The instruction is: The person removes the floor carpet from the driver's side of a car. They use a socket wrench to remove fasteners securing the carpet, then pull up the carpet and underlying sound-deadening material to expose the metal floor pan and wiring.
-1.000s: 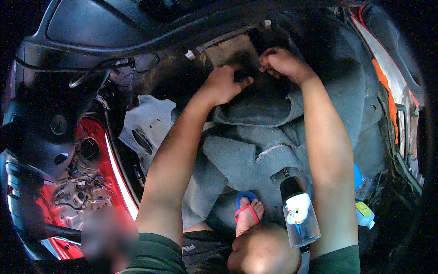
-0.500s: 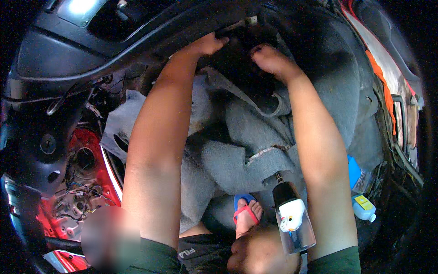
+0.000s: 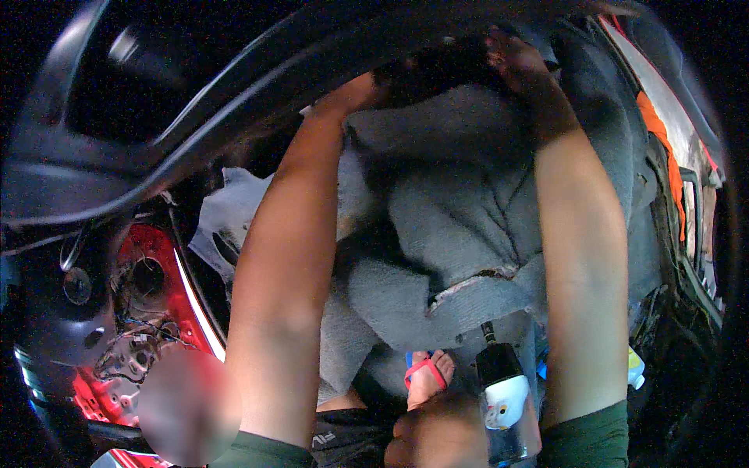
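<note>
A thick grey felt-like carpet (image 3: pixel 460 210) lies rumpled inside a car body. It has folds and a torn, frayed slit near its middle. My left hand (image 3: pixel 360 92) reaches under the black dashboard (image 3: pixel 257 86) at the carpet's far left edge; its fingers vanish in the dark. Farther right, my right hand (image 3: pixel 518 61) is at the carpet's far edge, in deep shade, its fingers partly visible and stretched out. Between the hands, the carpet's far edge borders a dark hollow. I cannot tell whether either hand presses on the carpet.
A lever with a clear handle (image 3: pixel 507 421) stands beside my right forearm. My foot in a flip-flop (image 3: pixel 427 376) is near the carpet's front. A white bottle (image 3: pixel 637 370) lies right; an orange cloth (image 3: pixel 659 152) hangs beyond. Exposed wiring (image 3: pixel 140 343) and red bodywork (image 3: pixel 148 242) are left.
My right hand has moved away and to the right, its fingers uncurling. The carpet's far edge has spread over part of the dark hollow. The view has shifted, and the dashboard looms larger.
</note>
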`<state>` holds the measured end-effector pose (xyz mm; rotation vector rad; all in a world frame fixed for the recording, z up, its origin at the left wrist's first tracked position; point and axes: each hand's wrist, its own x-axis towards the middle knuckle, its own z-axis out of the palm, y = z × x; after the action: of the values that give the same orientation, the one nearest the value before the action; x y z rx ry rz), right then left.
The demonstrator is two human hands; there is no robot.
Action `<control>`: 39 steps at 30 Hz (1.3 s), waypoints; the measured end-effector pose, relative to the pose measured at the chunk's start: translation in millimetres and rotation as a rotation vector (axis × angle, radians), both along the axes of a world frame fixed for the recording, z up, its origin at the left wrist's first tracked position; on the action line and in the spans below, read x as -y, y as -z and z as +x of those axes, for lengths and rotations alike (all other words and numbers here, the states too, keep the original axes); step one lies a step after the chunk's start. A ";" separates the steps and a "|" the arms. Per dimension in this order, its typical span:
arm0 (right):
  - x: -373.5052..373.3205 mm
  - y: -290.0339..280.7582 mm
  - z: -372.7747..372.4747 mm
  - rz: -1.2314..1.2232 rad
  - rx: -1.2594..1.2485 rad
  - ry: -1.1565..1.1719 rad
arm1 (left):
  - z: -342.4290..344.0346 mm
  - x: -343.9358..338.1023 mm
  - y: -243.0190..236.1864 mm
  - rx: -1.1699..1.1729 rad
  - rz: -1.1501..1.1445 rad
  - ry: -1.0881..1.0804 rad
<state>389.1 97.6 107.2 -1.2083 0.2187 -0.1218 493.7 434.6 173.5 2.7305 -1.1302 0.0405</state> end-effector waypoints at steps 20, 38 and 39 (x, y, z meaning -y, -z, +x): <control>-64.3 -27.8 8.8 0.390 0.042 0.000 | -11.8 -4.0 -7.6 -0.143 -0.055 -0.065; -68.5 -39.6 2.2 0.310 -0.048 0.098 | -8.9 -6.5 -2.3 -0.197 -0.040 -0.089; -69.6 -39.9 2.1 0.315 -0.049 0.107 | -10.0 -6.7 -3.7 -0.200 -0.048 -0.087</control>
<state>391.2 167.2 147.0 -0.8863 0.3325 -0.1449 483.7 441.3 177.3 2.6687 -0.9435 -0.1870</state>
